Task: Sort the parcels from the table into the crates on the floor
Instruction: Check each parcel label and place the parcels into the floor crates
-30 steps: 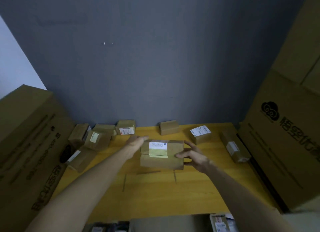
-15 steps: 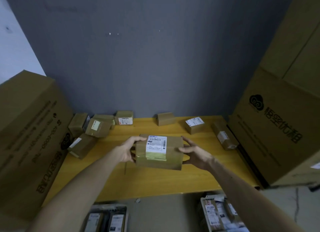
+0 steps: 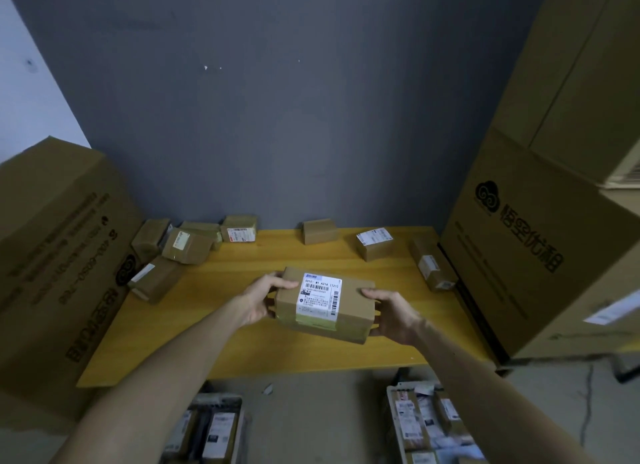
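Centre frame, a brown cardboard parcel [image 3: 349, 311] is clamped between both hands over the yellow counter [image 3: 263, 356]. The left hand [image 3: 261, 300] is on its left end and the right hand [image 3: 393, 316] on its right, thumbs on top. Its white label [image 3: 320, 297] reads roughly "S01E- M1 A21A [T21]" above barcodes. Smaller parcels [image 3: 375, 243] line the counter's far edge. At the bottom of the frame, a left crate [image 3: 216, 399] and a right crate [image 3: 391, 411] hold labelled parcels. The big carton [image 3: 519, 248] at right shows a cloud logo and Chinese characters.

The left forearm [image 3: 180, 363] and right forearm [image 3: 467, 377], both bare, stretch forward and converge on the parcel [image 3: 349, 297]. The left hand [image 3: 263, 300] grips the parcel's left end, thumb over its top edge (fingers hidden beneath). The right hand [image 3: 391, 313] clasps the parcel's right end, thumb on top, fingers curled round the side.
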